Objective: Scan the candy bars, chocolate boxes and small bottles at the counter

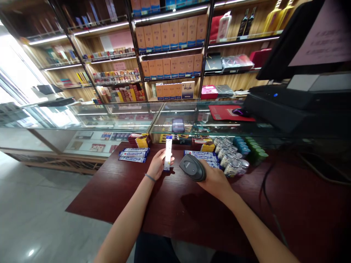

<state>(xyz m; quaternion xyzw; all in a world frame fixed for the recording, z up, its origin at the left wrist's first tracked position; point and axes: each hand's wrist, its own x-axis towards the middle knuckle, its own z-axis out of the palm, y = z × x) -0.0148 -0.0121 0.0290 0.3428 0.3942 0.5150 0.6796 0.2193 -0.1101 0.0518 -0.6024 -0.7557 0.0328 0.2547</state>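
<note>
My left hand (158,164) is closed around a slim white-and-blue packet (168,153), held upright above the dark red-brown table (115,193). In my right hand (216,179) is a black barcode scanner (193,167), its head tilted toward the packet but apart from it. Similar blue-and-white packets (133,155) lie in a group to the left. More of these packets (203,157) lie behind the scanner, which partly covers them. What is printed on the held packet is too small to read.
Rows of cans (233,164) stand at the right, near a dark cable (264,182) and a phone-like dark slab (326,168). Yellow-and-brown packs (144,140) line the glass counter (117,113). A monitor (296,40) and a red mouse pad (223,112) are at the upper right.
</note>
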